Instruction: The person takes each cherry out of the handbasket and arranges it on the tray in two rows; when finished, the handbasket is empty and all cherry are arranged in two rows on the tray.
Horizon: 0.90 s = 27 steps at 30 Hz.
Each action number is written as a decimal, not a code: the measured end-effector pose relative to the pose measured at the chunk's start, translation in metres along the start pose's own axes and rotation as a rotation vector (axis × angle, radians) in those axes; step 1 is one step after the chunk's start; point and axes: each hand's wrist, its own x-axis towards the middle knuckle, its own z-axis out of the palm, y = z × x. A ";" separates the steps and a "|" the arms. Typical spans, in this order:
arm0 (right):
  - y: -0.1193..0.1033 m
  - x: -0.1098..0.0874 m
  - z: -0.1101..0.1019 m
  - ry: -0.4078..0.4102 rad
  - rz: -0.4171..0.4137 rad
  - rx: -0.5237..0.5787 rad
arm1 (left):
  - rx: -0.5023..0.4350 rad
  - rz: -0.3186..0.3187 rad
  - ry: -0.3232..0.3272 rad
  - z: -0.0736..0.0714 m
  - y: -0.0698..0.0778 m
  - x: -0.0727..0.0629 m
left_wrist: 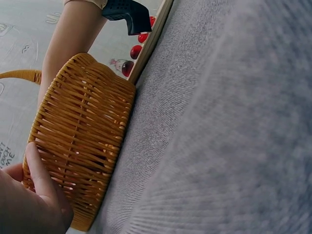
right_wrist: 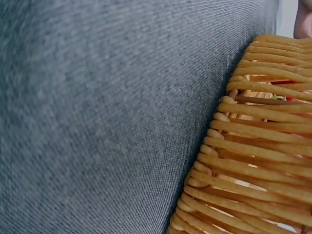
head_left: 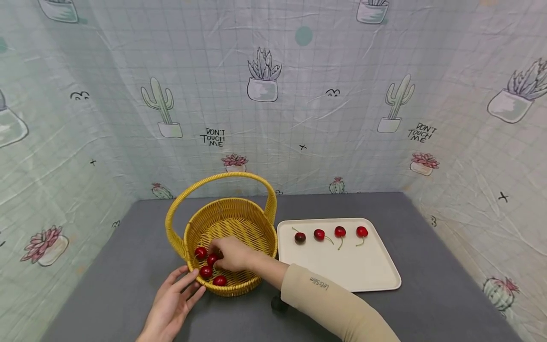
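A yellow wicker basket [head_left: 231, 288] with a tall arched handle stands on the grey table, several red cherries lying at its near-left side. Reaching over the basket's right rim, my right hand [head_left: 234, 254] pinches a cherry [head_left: 212, 259] among the others inside; its fingertips are partly hidden. My left hand [head_left: 168, 304] rests against the basket's near-left rim, fingers extended along the outer wall. In the left wrist view, a finger of the left hand [left_wrist: 41, 195] lies on the woven side. The right wrist view shows the basket wall [right_wrist: 263, 141] up close.
Right of the basket lies a cream tray [head_left: 337, 278] with several stemmed cherries in a row near its far edge, among them a dark one [head_left: 300, 237]. A black wrist device [head_left: 279, 304] shows under the right forearm. Patterned cloth [head_left: 303, 95] encloses the table's back and sides.
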 end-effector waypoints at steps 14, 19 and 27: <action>0.007 -0.014 -0.013 0.144 0.001 0.217 | -0.008 0.005 0.004 0.000 -0.001 0.000; 0.008 -0.023 -0.019 0.167 0.007 0.284 | -0.003 0.006 0.005 0.000 -0.001 0.000; 0.006 -0.042 -0.035 0.176 -0.018 0.341 | -0.005 0.009 0.007 0.000 -0.001 0.001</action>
